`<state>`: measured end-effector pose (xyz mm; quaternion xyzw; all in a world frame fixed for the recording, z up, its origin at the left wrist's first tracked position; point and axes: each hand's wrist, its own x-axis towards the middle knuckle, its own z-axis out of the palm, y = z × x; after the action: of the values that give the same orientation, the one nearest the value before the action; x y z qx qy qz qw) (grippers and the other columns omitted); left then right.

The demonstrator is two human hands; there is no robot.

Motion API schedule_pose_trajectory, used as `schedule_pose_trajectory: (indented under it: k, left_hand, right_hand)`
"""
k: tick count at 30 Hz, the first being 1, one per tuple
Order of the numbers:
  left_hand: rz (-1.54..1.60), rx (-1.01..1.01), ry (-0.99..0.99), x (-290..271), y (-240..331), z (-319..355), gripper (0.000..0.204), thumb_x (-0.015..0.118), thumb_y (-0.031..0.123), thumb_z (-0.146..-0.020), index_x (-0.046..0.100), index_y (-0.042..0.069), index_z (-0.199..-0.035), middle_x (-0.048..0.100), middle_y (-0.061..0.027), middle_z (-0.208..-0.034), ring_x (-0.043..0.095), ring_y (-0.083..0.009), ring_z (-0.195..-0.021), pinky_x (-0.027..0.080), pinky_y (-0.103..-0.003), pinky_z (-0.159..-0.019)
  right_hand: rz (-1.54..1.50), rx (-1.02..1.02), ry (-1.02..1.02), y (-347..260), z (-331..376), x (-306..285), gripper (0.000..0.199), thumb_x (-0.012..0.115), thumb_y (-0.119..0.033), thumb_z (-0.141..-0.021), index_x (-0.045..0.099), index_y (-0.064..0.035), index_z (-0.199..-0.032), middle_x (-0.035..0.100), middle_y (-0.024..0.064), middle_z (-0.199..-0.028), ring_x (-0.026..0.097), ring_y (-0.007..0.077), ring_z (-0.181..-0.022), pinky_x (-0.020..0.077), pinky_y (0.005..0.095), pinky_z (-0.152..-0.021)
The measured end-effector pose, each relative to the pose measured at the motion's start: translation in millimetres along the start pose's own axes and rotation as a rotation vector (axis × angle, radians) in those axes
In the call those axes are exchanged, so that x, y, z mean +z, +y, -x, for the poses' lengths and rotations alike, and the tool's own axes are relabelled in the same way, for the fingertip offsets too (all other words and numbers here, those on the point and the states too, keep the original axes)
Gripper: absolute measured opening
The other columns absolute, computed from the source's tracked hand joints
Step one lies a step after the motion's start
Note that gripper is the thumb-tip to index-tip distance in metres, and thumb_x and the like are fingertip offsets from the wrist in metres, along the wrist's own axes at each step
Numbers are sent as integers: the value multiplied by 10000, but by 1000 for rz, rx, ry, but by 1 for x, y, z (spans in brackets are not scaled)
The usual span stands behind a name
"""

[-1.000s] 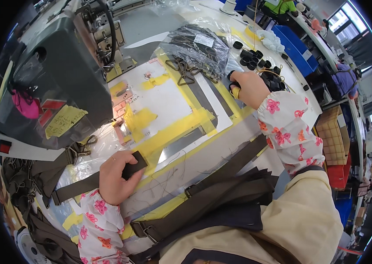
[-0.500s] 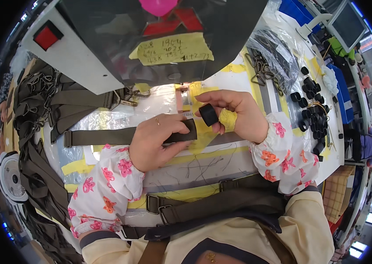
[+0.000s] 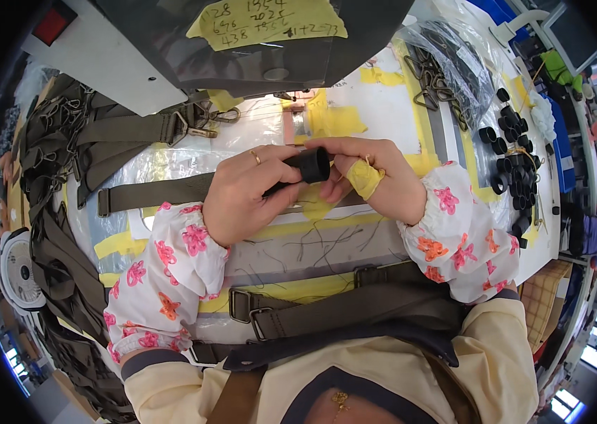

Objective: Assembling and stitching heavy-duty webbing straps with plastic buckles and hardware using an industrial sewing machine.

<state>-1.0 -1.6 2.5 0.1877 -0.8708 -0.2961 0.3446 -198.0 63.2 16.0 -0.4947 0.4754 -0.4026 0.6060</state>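
Where the left hand point(image 3: 247, 192) grips, the strap point(image 3: 158, 194) runs sideways, pointing right

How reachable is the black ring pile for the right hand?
Likely yes: nothing tall appears to stand between the right hand and the black ring pile, though that hand is busy at the single black ring.
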Motion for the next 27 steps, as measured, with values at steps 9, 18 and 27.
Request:
schedule_pose_trajectory:
  k: [9,18,27]
  left_hand:
    - [-38,47,13,1,1,2,203,698,-16,-628,564,27,-774,623,-134,-883,623,-299,-762,503,-333,-625]
    - [65,-112,-141,2,2,8,509,737,175,-710,419,72,-1093,607,-130,-816,620,-346,-746,500,-372,-606]
    - [100,-221,-70,2,16,2,426,711,272,-748,491,58,-1044,623,-119,-814,629,-292,-728,491,-331,-611]
  right_hand:
    - [23,-5,-51,0,1,4,340,517,-83,-898,479,43,-1211,609,74,-880,605,127,-736,500,236,-673]
    - [-76,255,-168,-14,-3,6,218,528,-81,-890,489,47,-1063,611,92,-803,634,151,-700,517,249,-615]
    - [110,92,-113,-5,0,22,193,558,-91,-874,561,58,-997,623,92,-770,630,148,-660,522,262,-587]
